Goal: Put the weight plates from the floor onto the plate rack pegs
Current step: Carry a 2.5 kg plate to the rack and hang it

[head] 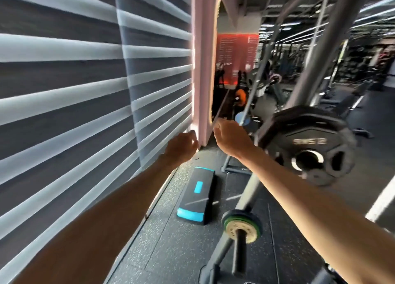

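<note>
Holding both arms out over the dark speckled rubber floor (162, 251), where I see no plate lying, the person faces the grey metal plate rack (300, 87). Two plates sit on its pegs: one big black round weight plate (307, 149) up high and one small green-edged round weight plate (241, 226) down low. The left hand (181, 147) and right hand (230, 138) are loosely curled and hold nothing. I think the person is between plates. Next they must find one and bend to grip it.

2 bare arms reach into the middle of the frame. The left hand (181, 147) and right hand (232, 137) are loosely curled and hold nothing. At right, a big black plate (307, 149) hangs on the rack (250, 192). A small green-edged plate (242, 227) sits lower down.
</note>
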Action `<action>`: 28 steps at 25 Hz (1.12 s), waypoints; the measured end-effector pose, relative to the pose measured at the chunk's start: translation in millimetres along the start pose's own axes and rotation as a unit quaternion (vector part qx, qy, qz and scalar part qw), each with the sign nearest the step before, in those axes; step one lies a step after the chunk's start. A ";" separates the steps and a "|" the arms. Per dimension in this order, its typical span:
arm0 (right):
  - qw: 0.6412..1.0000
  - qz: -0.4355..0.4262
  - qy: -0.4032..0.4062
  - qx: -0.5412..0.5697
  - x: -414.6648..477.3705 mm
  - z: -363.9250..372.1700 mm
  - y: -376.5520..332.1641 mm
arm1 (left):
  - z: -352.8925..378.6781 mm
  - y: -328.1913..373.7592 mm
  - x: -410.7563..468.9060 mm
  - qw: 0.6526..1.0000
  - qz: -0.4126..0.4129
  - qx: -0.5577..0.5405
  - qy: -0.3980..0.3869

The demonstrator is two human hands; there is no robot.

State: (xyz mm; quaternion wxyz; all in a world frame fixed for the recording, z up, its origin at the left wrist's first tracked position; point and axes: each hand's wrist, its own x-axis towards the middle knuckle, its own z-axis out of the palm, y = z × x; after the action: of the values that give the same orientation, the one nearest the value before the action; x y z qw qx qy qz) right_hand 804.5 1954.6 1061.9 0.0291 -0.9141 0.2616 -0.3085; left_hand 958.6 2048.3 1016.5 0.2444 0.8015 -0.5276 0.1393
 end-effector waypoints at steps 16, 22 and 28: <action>0.859 0.124 -0.496 0.017 81.6 445.4 -31.6 | 223.2 -315.9 43.3 0.869 -0.161 -0.042 -0.467; 0.828 0.178 -0.529 0.055 171.1 549.8 41.0 | 327.8 -372.7 153.1 0.852 -0.116 -0.003 -0.511; 0.816 0.200 -0.536 0.082 303.9 627.3 139.3 | 411.0 -414.5 314.8 0.852 -0.126 -0.019 -0.507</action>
State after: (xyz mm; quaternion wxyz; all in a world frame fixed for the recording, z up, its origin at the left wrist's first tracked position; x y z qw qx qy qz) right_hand 1308.2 1616.0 691.9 0.3002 -0.8569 0.3551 0.2227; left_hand 1450.6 1716.2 720.6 -0.0263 0.8159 -0.4750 -0.3286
